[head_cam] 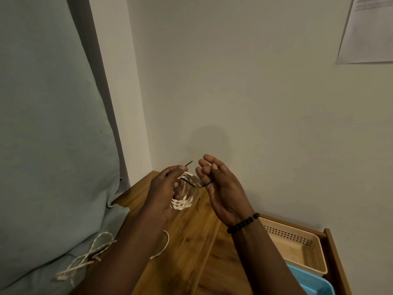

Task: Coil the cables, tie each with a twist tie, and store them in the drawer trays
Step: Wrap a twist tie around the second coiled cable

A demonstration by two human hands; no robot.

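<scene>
Counted at frame centre and below: 2 hands, 2 white cables, 2 dark twist ties, 2 perforated trays.

Left hand (164, 191) at centre, seen from the back, fingers curled round a coiled white cable (183, 200) raised above the wooden top (187, 241); fingertips pinching 1 end of a dark twist tie (192, 181), whose tip pokes up and right past the knuckles.

Right hand (221, 187) just right of centre, palm toward the camera, fingers bent and partly closed, gripping the other end of that same twist tie, which runs across the upper part of the coil between the 2 hands. Black bead bracelet (243, 222) on the right wrist.

Second twist tie (198, 205), short and curved, lying loose on the wooden top just right of the coil and below the right hand.

Second white cable (85, 257), uncoiled, at lower left, trailing in loose loops over the pale green bedding (42, 145) and passing behind the left forearm onto the wood.

At lower right, inside the open drawer (335, 262): 1 beige tray (297, 248) nearer the wall, 1 blue tray (308, 282) touching it at the bottom edge of the frame, only partly visible.

1 sheet of paper (368, 30) on the wall at upper right, print too blurred to read.
</scene>
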